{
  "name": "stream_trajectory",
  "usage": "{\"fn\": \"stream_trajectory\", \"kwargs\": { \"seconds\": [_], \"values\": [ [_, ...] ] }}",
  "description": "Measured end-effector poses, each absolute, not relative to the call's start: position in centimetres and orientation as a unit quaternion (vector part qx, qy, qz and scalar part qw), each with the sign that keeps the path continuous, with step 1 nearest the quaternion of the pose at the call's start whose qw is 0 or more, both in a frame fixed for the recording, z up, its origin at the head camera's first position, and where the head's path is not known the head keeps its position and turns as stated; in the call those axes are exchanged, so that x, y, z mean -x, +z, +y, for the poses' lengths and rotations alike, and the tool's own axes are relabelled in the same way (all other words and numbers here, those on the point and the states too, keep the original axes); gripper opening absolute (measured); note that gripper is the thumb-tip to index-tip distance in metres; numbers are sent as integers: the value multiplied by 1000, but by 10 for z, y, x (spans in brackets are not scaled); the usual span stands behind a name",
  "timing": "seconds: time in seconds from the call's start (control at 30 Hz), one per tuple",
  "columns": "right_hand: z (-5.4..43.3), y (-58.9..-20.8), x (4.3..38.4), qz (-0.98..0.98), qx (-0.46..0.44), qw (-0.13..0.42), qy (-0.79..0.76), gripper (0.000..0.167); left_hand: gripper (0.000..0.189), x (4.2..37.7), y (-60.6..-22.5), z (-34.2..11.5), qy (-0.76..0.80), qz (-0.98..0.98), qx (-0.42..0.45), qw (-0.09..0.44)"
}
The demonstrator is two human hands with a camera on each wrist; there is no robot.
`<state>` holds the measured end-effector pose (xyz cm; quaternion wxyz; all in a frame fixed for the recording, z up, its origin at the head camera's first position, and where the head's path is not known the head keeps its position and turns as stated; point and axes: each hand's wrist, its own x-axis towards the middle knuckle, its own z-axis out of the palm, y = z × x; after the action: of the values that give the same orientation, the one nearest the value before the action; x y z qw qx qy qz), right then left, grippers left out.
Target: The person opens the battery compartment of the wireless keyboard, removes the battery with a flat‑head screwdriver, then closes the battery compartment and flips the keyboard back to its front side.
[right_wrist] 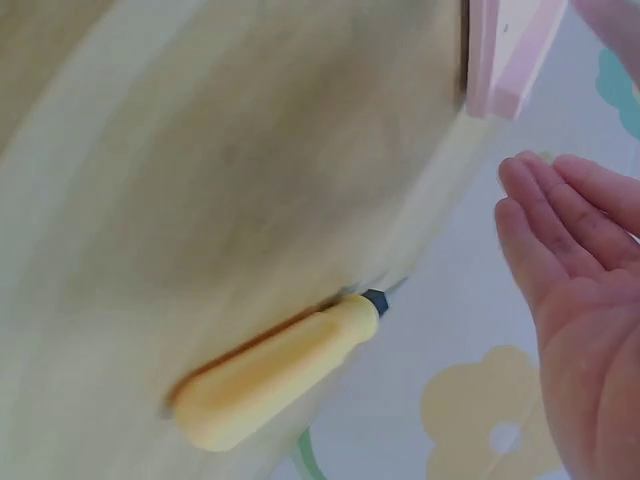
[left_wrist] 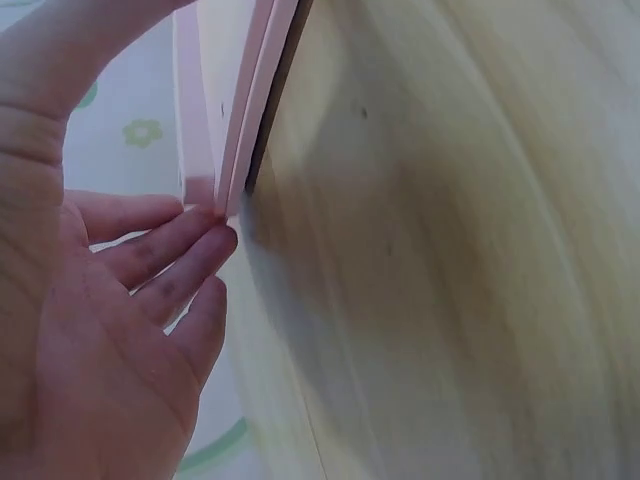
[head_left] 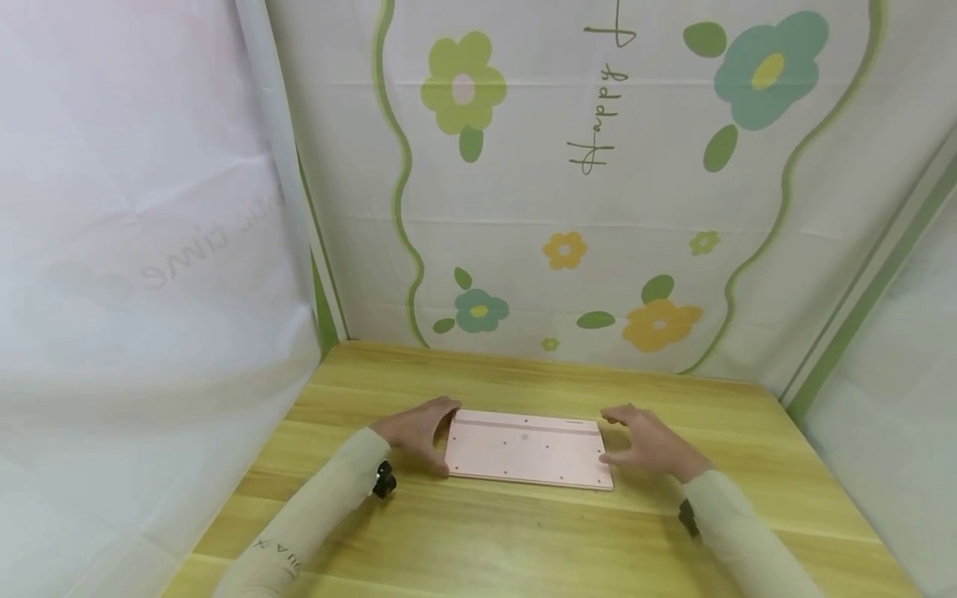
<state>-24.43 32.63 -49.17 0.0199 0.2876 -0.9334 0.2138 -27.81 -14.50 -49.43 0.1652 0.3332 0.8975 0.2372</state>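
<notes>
A pink keyboard [head_left: 523,457] lies face down on the wooden table, its flat underside dotted with several small screws and a raised strip along the far edge. My left hand [head_left: 417,430] spans its left end, thumb at the near corner and fingers at the far one. In the left wrist view, fingertips touch the corner of the keyboard [left_wrist: 228,170]. Beyond the right end, my right hand [head_left: 652,444] has its thumb and fingers spread. The right wrist view shows its fingers [right_wrist: 565,215] apart from the pink edge.
A yellow-handled tool [right_wrist: 275,375] with a dark collar and thin metal shaft lies on the table in the right wrist view. Floral cloth [head_left: 516,183] hangs behind the table [head_left: 478,540], and white cloth [head_left: 149,332] encloses the left side.
</notes>
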Motion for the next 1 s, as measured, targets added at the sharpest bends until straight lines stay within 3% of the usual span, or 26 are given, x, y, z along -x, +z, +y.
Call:
{"fn": "stream_trajectory", "kwargs": {
  "seconds": [0.27, 1.0],
  "values": [
    [313, -478, 256, -920, -317, 39, 225, 59, 124, 280, -495, -151, 245, 896, -329, 170],
    [274, -476, 279, -916, -330, -3, 229, 41, 122, 280, -497, -147, 230, 901, -329, 160]
  ]
}}
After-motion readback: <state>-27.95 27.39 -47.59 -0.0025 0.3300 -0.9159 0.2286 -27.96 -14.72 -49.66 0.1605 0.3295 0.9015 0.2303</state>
